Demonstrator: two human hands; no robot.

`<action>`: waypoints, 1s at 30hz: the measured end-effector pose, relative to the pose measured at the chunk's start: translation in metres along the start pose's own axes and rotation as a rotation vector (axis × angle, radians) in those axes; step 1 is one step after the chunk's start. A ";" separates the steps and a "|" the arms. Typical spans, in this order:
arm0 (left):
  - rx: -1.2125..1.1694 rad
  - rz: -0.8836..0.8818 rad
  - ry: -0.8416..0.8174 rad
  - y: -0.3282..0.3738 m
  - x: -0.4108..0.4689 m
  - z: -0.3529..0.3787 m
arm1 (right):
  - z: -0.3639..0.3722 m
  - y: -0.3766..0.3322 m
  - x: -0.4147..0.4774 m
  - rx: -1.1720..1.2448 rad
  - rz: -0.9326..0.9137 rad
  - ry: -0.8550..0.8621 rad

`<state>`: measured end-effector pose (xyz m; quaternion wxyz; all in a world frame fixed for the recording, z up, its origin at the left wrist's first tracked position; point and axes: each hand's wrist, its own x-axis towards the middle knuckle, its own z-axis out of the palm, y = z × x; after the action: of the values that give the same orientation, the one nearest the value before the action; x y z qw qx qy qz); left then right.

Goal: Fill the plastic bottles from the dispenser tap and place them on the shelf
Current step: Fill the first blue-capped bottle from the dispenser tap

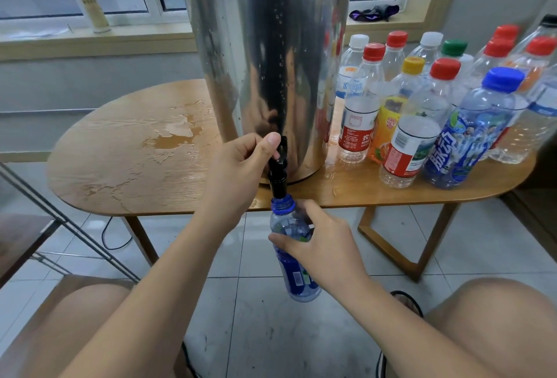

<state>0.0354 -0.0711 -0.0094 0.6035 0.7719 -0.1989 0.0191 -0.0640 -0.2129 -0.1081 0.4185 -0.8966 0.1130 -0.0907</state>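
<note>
The blue bottle [288,222] is held in the air just below the front edge of the table [120,166], uncapped and slightly tilted, with its mouth set right under the black tap [278,178]. It is gripped round the upper body by the right hand [319,242], fingers curled on the far side and thumb on the near side. The tap's lever is pinched between the thumb and curled fingers of the left hand [241,163]. How full the bottle is cannot be told through the tinted plastic and label

Overflow is judged the main risk: if the lever is kept open too long, water would be spilled onto the tiled floor and the knees below. Only a narrow mouth is offered to the spout, so a small drift or more tilt would send the stream down the outside. The grip could be loosened by wet plastic as weight is added

Behind the tap stands the steel dispenser [265,61]. A puddle [174,133] is spread over the table's left half, and capped bottles [437,106] are crowded at its right end, where they could be toppled by a careless elbow
</note>
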 end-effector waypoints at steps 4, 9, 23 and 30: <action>-0.003 -0.015 0.010 0.002 -0.001 0.001 | 0.004 0.001 0.000 0.013 0.000 0.007; -0.025 -0.023 0.009 0.002 -0.003 0.002 | 0.008 0.006 -0.001 0.066 0.000 0.029; -0.031 -0.078 0.013 0.002 -0.005 0.000 | 0.008 0.012 -0.006 0.122 -0.008 0.017; -0.076 -0.108 0.017 0.001 -0.007 -0.002 | 0.008 0.012 -0.007 0.123 -0.012 0.022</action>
<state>0.0292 -0.0674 -0.0095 0.6343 0.7578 -0.1523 -0.0145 -0.0698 -0.2131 -0.1226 0.4712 -0.8686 0.1064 -0.1101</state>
